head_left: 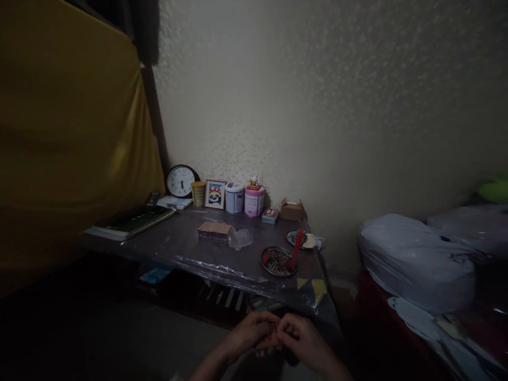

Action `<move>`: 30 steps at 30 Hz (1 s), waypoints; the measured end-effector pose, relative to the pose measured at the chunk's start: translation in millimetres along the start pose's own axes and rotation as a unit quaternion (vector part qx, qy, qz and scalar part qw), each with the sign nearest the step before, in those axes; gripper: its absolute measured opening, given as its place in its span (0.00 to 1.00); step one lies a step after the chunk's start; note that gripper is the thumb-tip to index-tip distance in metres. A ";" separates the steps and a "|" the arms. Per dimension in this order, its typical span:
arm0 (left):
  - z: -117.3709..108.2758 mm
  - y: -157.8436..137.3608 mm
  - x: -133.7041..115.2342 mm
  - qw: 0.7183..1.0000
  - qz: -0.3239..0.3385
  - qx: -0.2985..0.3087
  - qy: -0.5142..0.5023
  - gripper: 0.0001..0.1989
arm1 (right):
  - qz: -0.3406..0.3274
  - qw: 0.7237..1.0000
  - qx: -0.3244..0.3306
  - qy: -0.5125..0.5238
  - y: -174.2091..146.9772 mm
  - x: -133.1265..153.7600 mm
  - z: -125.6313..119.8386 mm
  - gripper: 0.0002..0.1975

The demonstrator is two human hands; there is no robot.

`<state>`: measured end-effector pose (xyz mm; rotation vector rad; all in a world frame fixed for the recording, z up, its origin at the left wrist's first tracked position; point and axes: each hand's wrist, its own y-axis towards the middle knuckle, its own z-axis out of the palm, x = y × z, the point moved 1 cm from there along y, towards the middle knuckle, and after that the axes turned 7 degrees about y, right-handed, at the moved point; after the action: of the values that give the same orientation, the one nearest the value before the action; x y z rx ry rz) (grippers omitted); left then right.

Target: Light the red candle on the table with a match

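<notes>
Both hands are close together in front of the table's near edge. My left hand (251,332) has its fingers closed around a small, flat, orange-brown piece (269,341), too dark to name more exactly. My right hand (304,338) pinches at that piece's right side, thumb and fingertips drawn together. What lies between its fingertips is hidden. Beyond the hands, a round dish (273,269) holds small dark and pale bits, with a red scoop (296,251) resting in it. Behind it stands a second dish (291,236) with similar bits and pale sticks (309,241).
A row of thin brown pieces (215,229) lies on the plastic-covered table (166,238) beside a clear plastic bag (241,238). Along the wall are a clock (181,181), a panda picture (215,194), tins (234,199) and a small carton (291,210). White bags (416,259) are piled at right.
</notes>
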<state>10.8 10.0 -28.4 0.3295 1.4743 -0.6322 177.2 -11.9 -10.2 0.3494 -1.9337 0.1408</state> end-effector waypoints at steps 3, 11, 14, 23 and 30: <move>-0.2 1.3 1.2 1.000 0.000 -0.003 -0.005 0.12 | -0.001 1.000 0.001 0.018 0.7 -2.6 -0.2 0.04; 1.3 1.5 -0.8 1.000 -0.001 -0.002 -0.008 0.14 | -0.001 1.000 0.000 0.004 2.8 -7.7 -1.3 0.05; 2.0 -0.4 -2.3 1.000 0.001 0.001 -0.007 0.14 | 0.010 1.000 0.002 -0.002 2.1 -5.3 -1.0 0.04; 2.0 0.4 -3.1 1.000 0.002 -0.002 -0.009 0.13 | 0.010 0.999 0.000 0.033 3.0 -8.0 -0.3 0.04; 1.6 0.1 1.7 1.000 0.005 0.009 -0.019 0.14 | 0.009 1.000 -0.012 0.012 0.3 -4.6 0.1 0.05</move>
<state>12.2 8.9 -29.9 0.3368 1.4305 -0.6418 178.6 -10.8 -14.5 0.3131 -1.9141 0.1341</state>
